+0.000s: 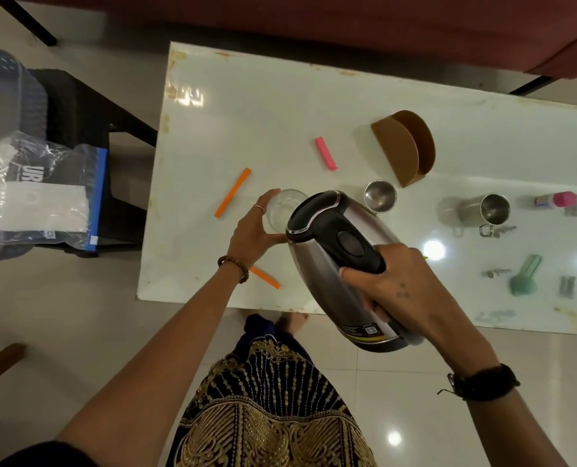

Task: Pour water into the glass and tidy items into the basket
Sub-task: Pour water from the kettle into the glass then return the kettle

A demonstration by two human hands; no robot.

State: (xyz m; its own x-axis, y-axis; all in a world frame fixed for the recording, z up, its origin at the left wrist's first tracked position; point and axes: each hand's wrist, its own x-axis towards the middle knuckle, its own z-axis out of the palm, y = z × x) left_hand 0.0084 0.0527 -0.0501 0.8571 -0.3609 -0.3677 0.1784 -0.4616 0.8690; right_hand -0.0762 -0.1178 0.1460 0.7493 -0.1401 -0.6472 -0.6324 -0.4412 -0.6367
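both hands are working — right hand gripping the tilting electric kettle, its spout just above the glass the left hand is cupping.

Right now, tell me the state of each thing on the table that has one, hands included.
kettle: tilted, spout over the glass, lid closed
glass: upright on the table
left hand: wrapped around the glass
right hand: gripping the kettle handle
small steel cup: upright, looks empty
steel mug: lying on its side
brown holder: upright, empty
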